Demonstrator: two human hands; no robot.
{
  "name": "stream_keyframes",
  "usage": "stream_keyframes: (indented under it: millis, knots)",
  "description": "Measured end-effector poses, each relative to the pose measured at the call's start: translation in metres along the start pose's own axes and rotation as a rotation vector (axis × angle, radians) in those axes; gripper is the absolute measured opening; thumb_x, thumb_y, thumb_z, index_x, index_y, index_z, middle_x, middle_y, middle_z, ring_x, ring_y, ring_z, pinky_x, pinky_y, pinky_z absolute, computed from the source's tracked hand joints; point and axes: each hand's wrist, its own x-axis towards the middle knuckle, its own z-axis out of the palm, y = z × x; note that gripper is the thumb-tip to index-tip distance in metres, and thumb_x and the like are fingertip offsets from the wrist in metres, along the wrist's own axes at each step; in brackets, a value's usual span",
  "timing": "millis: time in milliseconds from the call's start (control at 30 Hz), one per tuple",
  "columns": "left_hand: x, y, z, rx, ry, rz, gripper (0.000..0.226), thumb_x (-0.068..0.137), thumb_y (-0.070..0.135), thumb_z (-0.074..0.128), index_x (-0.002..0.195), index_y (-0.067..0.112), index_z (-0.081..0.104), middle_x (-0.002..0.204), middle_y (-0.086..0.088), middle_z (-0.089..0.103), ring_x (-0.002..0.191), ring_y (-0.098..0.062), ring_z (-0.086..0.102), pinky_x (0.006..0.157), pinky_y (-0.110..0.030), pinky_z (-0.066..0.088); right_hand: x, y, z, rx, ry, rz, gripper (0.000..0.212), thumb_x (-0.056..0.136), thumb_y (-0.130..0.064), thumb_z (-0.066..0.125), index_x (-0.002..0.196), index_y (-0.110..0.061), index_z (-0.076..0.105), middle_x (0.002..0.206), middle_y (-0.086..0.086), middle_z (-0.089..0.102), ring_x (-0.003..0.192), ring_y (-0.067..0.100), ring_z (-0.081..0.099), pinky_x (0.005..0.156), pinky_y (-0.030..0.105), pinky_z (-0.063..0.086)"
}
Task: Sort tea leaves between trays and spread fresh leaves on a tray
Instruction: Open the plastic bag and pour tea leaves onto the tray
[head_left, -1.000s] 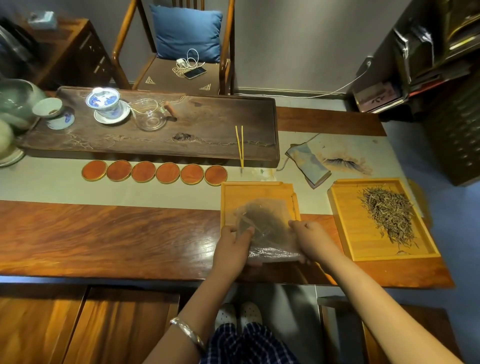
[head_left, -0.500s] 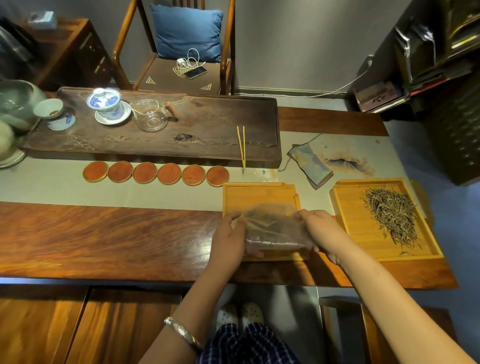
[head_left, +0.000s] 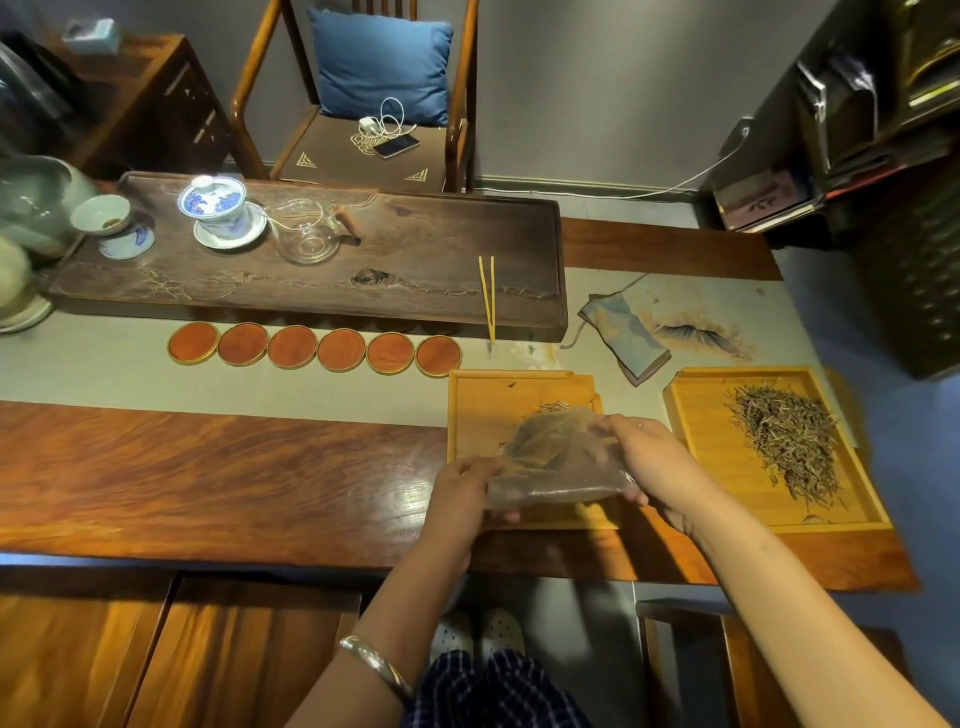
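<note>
A clear plastic bag (head_left: 556, 462) holding tea leaves hangs tilted over the near bamboo tray (head_left: 488, 410). My left hand (head_left: 462, 491) grips its lower left corner. My right hand (head_left: 649, 462) grips its right side, with the bag's mouth pointing away toward the tray's far part. A few leaves (head_left: 553, 406) lie on that tray just past the bag's mouth. A second bamboo tray (head_left: 701, 431) to the right holds a long pile of dry tea leaves (head_left: 784, 439).
Several round orange coasters (head_left: 314, 347) line the cloth runner left of the near tray. Behind them sits a dark wooden tea board (head_left: 415, 260) with a gaiwan (head_left: 218, 208), glass pitcher (head_left: 306, 234) and yellow tweezers (head_left: 487, 299). A folded cloth (head_left: 626, 338) lies between the trays.
Both hands have lifted the bag off the tray and tipped it, mouth turned away. A few leaves now lie on the near tray beyond the mouth.
</note>
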Motion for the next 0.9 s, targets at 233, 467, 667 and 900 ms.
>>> stream_keyframes:
  millis: [233,467,667,900]
  knots:
    - [0.002,0.016,-0.001,0.158,0.048,0.145,0.041,0.091,0.019,0.063,0.129,0.013,0.049,0.091,0.002,0.062,0.044,-0.016,0.065,0.038,-0.023,0.051,0.012,0.002,-0.009,-0.078,0.088,0.013,0.043,0.097,-0.024,0.049,0.094,0.016,0.064,0.080,0.031,0.068,0.064,0.031,0.061,0.065,0.036,0.050]
    - [-0.001,0.031,0.001,0.195,0.006,0.206,0.022,0.092,0.012,0.061,0.114,0.010,0.061,0.088,0.001,0.068,0.050,-0.025,0.068,0.039,-0.027,0.052,0.008,-0.007,-0.013,-0.084,0.128,0.008,0.037,0.092,-0.023,0.057,0.081,0.011,0.067,0.101,0.034,0.065,0.082,0.041,0.065,0.076,0.043,0.053]
    - [-0.004,0.050,0.002,0.235,-0.041,0.258,0.019,0.093,0.004,0.053,0.101,0.015,0.066,0.092,-0.019,0.070,0.047,-0.029,0.066,0.060,-0.047,0.058,0.013,-0.015,-0.021,-0.088,0.147,-0.007,0.043,0.093,-0.024,0.056,0.099,0.018,0.062,0.109,0.033,0.063,0.103,0.045,0.059,0.091,0.049,0.049]
    - [-0.010,0.054,-0.007,0.316,-0.094,0.310,0.023,0.094,0.006,0.050,0.105,0.017,0.067,0.111,-0.020,0.065,0.057,-0.029,0.070,0.082,-0.059,0.054,0.015,-0.016,-0.028,-0.026,-0.009,0.187,0.055,0.092,-0.049,0.051,0.091,0.005,0.064,0.074,0.021,0.072,0.061,0.030,0.068,0.051,0.028,0.055]
